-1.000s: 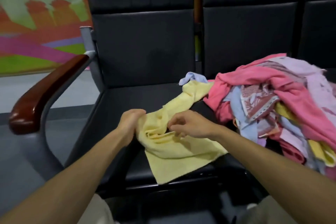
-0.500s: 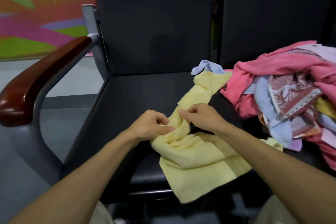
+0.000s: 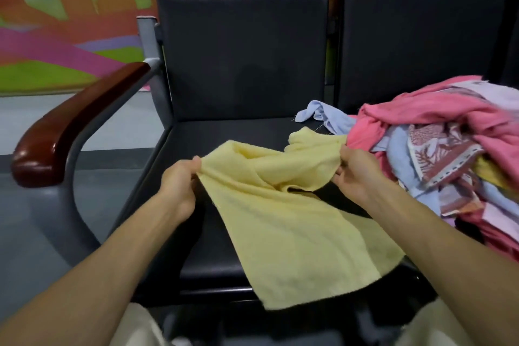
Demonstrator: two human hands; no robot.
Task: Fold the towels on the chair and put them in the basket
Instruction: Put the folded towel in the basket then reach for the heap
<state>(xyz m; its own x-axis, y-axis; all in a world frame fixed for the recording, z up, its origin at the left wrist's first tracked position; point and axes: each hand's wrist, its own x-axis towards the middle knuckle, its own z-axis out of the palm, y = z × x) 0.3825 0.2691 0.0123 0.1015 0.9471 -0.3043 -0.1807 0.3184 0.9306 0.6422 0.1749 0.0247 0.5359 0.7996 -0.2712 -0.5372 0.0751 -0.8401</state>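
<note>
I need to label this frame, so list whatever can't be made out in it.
Basket: not in the head view at all.
Towel pile, head view: cut off by the right edge; lower towels buried, count unclear.
Yellow towel, head view: gripped edges hidden inside the left hand and right hand.

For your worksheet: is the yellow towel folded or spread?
Mostly spread, unfolded: left hand and right hand hold the yellow towel stretched between them.

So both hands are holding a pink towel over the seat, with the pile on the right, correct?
No. The head view shows the left hand and right hand holding a yellow towel, not a pink one, over the seat; the pile is on the right.
</note>
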